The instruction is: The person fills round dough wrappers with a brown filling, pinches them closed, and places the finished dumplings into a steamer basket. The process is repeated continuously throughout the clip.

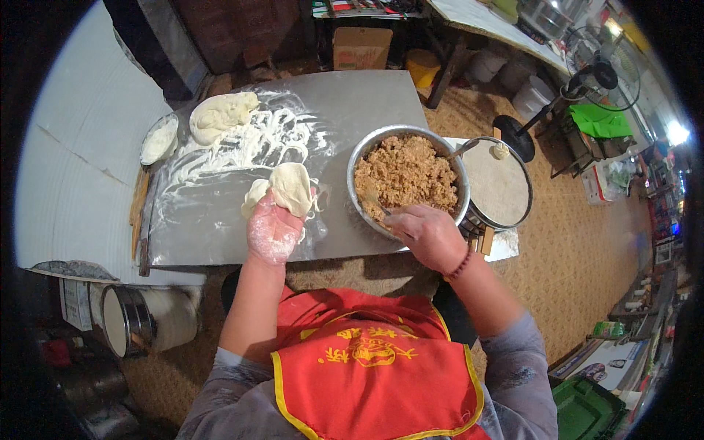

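Note:
My left hand [275,228], palm up and dusted with flour, holds a flat round dough wrapper [291,188] on its fingers. More flat dough [254,197] shows just left of the fingers, on or near the metal table. My right hand [421,231] grips a utensil whose end is in the brown minced filling [407,173], at the near left part of a large metal bowl [356,206]. A second handle leans on the bowl's right rim. A large lump of dough [223,115] lies on scattered flour at the back left. One pleated bun [500,150] sits on the lined steamer tray [494,184].
A bowl of flour [159,140] stands at the left edge of the metal table [352,99]. A pedestal fan [599,77] and a stool with green cloth [600,121] are at the right. A yellow bucket [422,67] stands beyond the table.

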The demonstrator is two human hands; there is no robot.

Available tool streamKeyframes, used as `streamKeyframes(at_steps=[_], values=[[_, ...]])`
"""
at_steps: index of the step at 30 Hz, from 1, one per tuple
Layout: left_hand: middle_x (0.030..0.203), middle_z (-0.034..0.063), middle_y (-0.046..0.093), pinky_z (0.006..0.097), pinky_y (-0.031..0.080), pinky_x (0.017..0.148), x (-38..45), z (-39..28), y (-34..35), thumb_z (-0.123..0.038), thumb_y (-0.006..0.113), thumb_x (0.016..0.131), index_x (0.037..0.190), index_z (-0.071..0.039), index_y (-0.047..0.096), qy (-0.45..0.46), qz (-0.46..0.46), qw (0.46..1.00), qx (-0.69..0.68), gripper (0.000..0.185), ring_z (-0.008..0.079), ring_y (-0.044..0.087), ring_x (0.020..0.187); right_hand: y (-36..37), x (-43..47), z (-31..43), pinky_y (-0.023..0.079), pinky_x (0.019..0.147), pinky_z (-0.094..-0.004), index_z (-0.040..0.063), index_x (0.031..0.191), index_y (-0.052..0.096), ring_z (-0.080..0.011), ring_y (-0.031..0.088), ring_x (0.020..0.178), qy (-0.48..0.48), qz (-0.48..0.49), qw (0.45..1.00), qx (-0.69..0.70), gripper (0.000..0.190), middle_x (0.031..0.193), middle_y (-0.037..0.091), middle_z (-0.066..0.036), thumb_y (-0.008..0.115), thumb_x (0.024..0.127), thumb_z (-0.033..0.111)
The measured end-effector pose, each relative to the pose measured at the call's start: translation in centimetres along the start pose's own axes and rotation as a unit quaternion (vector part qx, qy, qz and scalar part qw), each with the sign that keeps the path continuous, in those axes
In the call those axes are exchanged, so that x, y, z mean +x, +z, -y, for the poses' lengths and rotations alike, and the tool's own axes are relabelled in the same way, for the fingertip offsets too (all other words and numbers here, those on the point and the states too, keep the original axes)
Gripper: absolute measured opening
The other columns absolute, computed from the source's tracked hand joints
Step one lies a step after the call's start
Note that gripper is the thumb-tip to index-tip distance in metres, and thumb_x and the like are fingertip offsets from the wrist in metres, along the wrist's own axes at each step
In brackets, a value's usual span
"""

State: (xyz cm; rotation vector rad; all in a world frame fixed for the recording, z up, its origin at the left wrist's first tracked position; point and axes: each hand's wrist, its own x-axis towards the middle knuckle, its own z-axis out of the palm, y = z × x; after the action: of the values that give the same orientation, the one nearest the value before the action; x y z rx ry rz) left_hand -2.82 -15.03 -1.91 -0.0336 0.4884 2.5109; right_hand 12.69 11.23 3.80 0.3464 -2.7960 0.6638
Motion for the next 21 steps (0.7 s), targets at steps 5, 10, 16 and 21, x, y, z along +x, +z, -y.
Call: streamKeyframes(at_steps=[5,10,16,21], values=[[0.145,0.0191,0.047,0.0564,0.038,0.112,-0.5,1.7,0.7,-0.026,0.061,0.096,0.141,-0.007,0.044,0.005,-0.037,0.999,-0.035,0.052,0.0386,0.044,0.135,-0.7,-3.9,-0.3,0.055,0.075,-0.0407,0.007,0.102,0.071,-0.0332,0.067,0.086,0.106,-0.018,0.992,0.064,0.018,0.093,0.069,-0.014,0.066,0.085,0.011],[0.141,0.0178,0.05,0.0503,0.044,0.109,-2.0,2.6,2.6,-0.028,0.061,0.096,0.141,-0.005,0.042,-0.085,0.029,0.989,-0.121,0.054,0.0393,0.047,0.131,-0.9,-3.9,-0.1,0.054,0.076,-0.037,0.005,0.103,0.072,-0.0325,0.069,0.086,0.255,-0.138,0.945,0.153,0.016,0.092,0.07,-0.017,0.065,0.089,0.011],[0.125,0.018,0.06,0.0482,0.054,0.098,-2.1,5.0,-1.4,-0.021,0.063,0.095,0.138,-0.003,0.043,-0.17,-0.03,0.985,-0.019,0.05,0.035,0.062,0.113,-0.2,-2.9,-0.9,0.054,0.076,-0.0378,0.003,0.099,0.07,-0.033,0.069,0.087,0.298,-0.192,0.927,0.119,0.012,0.093,0.07,-0.018,0.063,0.09,0.009],[0.125,0.0199,0.059,0.0457,0.055,0.094,-2.7,7.2,-0.8,-0.011,0.059,0.095,0.135,-0.001,0.044,-0.147,-0.095,0.982,0.07,0.044,0.0363,0.06,0.115,0.8,-3.0,0.6,0.055,0.078,-0.0382,0.003,0.1,0.071,-0.0334,0.069,0.088,0.237,-0.167,0.95,0.113,0.014,0.094,0.07,-0.018,0.065,0.087,0.007]])
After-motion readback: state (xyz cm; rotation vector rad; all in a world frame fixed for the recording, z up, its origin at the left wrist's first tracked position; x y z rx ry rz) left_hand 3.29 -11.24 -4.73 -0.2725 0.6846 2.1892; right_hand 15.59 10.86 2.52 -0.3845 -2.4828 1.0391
